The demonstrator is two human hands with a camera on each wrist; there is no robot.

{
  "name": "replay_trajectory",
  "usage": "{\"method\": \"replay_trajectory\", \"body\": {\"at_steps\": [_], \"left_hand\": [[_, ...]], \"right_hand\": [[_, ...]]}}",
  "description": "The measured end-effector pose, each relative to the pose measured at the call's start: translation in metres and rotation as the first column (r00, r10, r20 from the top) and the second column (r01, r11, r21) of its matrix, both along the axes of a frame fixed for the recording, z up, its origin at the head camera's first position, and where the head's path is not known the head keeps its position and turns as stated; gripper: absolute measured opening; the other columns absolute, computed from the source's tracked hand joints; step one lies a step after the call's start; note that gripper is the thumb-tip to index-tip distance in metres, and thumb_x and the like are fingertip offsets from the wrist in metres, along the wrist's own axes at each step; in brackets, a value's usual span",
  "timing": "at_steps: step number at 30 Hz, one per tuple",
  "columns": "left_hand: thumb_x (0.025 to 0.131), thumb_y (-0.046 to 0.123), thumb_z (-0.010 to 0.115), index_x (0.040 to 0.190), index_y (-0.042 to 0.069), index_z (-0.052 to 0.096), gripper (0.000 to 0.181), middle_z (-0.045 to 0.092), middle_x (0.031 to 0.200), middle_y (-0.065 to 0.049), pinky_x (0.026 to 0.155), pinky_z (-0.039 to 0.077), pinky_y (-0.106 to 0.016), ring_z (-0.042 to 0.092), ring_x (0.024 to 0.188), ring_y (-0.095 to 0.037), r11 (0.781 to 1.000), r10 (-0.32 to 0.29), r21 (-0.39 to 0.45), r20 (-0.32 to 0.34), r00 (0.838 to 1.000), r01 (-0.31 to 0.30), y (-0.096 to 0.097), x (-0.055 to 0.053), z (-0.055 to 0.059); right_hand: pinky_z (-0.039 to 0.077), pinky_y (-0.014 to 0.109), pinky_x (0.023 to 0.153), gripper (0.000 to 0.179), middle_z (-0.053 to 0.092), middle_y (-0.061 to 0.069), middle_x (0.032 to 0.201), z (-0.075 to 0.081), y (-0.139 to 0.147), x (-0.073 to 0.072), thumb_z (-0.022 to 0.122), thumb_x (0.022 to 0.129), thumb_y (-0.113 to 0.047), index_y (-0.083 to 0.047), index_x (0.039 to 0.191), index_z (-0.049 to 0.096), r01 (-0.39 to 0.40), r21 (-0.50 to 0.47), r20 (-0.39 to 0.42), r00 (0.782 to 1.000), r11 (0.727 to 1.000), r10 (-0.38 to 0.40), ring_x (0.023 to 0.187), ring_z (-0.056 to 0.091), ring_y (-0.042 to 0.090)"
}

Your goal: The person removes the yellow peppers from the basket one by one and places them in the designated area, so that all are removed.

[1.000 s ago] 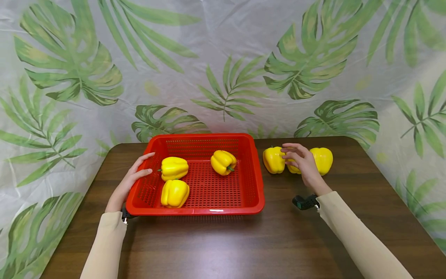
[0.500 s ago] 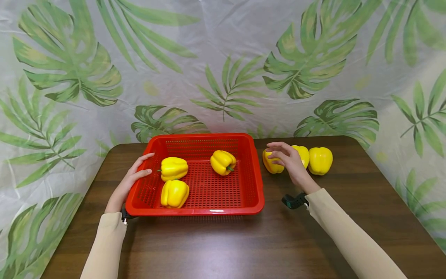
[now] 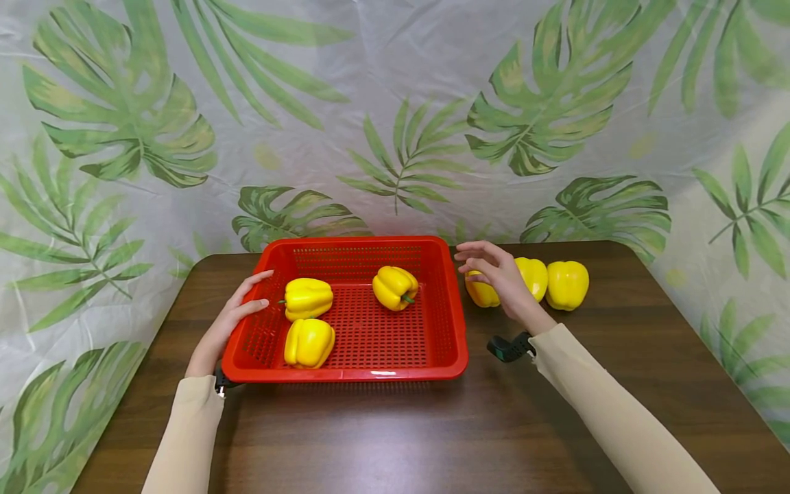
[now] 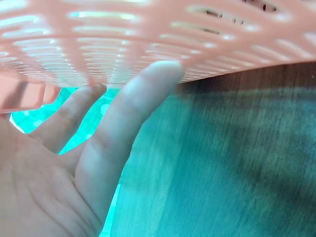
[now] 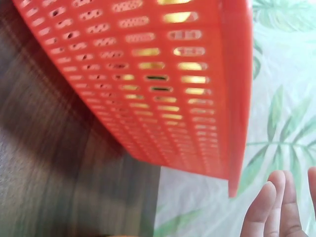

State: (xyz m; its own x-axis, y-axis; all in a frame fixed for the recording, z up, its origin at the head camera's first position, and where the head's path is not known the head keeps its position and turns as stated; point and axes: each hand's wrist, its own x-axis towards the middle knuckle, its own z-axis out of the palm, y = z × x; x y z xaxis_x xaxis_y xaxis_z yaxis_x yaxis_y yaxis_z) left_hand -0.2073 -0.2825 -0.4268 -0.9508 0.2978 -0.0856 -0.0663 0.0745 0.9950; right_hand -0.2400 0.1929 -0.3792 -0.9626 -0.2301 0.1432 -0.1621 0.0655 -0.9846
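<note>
The red plastic basket (image 3: 426,374) stands on the table with three yellow bell peppers inside: one near its left wall (image 3: 308,299), one at its front left (image 3: 310,343) and one toward the back right (image 3: 396,288). My left hand (image 3: 230,317) holds the basket's left rim, thumb and a finger over it; in the left wrist view other fingers (image 4: 128,103) touch the slotted outer wall. My right hand (image 3: 503,278) hovers with loosely bent fingers over a yellow bell pepper (image 3: 481,295), partly hiding it. Nothing shows between those fingers (image 5: 284,202).
Two more yellow bell peppers, one partly covered by my right hand (image 3: 534,278) and one farther right (image 3: 568,285), lie right of the basket. A leaf-patterned cloth (image 3: 401,103) hangs behind the dark wooden table (image 3: 395,439).
My right hand has moved left along the row of peppers, from the middle one to over the one closest to the basket. The left hand and basket have stayed put.
</note>
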Motion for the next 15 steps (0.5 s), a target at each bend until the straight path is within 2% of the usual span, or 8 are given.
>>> {"method": "replay_trajectory", "body": {"at_steps": [6, 10, 15], "left_hand": [[0.100, 0.021, 0.046, 0.151, 0.024, 0.021, 0.056, 0.023, 0.148, -0.017, 0.087, 0.051, -0.042, 0.046, 0.120, -0.033, 1.000, -0.002, 0.010, -0.003, 1.000, 0.002, 0.000, 0.000, 0.001], [0.100, 0.022, 0.046, 0.150, 0.025, 0.023, 0.055, 0.023, 0.148, -0.015, 0.087, 0.051, -0.042, 0.046, 0.119, -0.033, 1.000, 0.002, 0.007, -0.003, 1.000, -0.001, 0.000, 0.000, 0.001], [0.100, 0.021, 0.045, 0.151, 0.022, 0.021, 0.056, 0.023, 0.147, -0.016, 0.086, 0.052, -0.040, 0.048, 0.118, -0.031, 1.000, -0.002, 0.002, -0.012, 1.000, 0.002, 0.000, 0.000, 0.000]], "right_hand": [[0.052, 0.035, 0.083, 0.034, 0.055, 0.025, 0.122, 0.008, -0.011, 0.000, 0.051, 0.100, -0.015, 0.003, 0.129, 0.052, -0.029, 0.006, 0.001, 1.000, 1.000, 0.029, 0.097, 0.060, 0.030], [0.052, 0.035, 0.082, 0.033, 0.056, 0.023, 0.122, 0.015, -0.018, 0.001, 0.050, 0.099, -0.013, 0.002, 0.129, 0.053, -0.045, 0.009, -0.001, 0.999, 0.999, 0.045, 0.097, 0.059, 0.029], [0.051, 0.041, 0.085, 0.033, 0.055, 0.022, 0.123, 0.023, -0.029, 0.002, 0.048, 0.098, -0.010, 0.003, 0.129, 0.052, -0.070, 0.003, -0.003, 0.998, 0.998, 0.070, 0.101, 0.056, 0.036]]}}
